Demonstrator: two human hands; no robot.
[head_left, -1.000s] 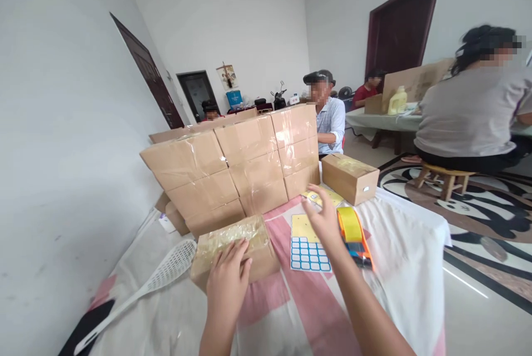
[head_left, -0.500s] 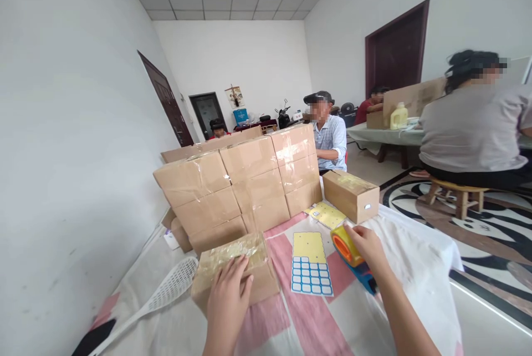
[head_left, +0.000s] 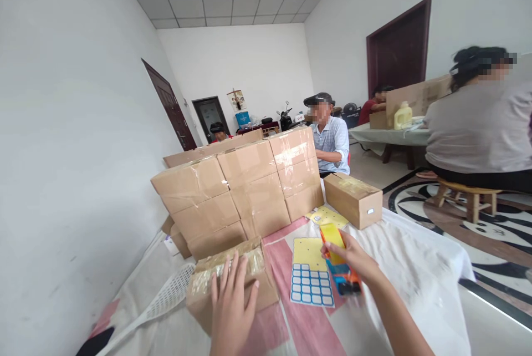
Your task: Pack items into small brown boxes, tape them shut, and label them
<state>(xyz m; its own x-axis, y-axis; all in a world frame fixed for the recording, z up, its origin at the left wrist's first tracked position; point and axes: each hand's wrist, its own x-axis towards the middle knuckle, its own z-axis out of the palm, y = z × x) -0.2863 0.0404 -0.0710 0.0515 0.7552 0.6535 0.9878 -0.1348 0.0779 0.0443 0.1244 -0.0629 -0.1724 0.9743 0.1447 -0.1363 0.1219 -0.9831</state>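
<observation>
My left hand (head_left: 233,303) lies flat with spread fingers on top of a small taped cardboard box (head_left: 226,284) at the near side of the table. My right hand (head_left: 353,259) grips an orange and blue tape dispenser (head_left: 338,264) with a yellow tape roll, held just above the cloth to the right of a label sheet (head_left: 311,273) with blue-bordered stickers. Behind them rises a wall of stacked taped boxes (head_left: 243,189).
A single box (head_left: 353,199) lies at the table's right back, with yellow backing sheets (head_left: 326,216) beside it. A white swatter (head_left: 162,300) lies at the left. Other people sit behind the stack and at a table to the right. The table's right edge (head_left: 461,267) drops to patterned floor.
My right hand reached from the label sheet to the tape dispenser, took hold of it and lifted it towards the near box. The left hand stayed on the box, fingers now spread wider.
</observation>
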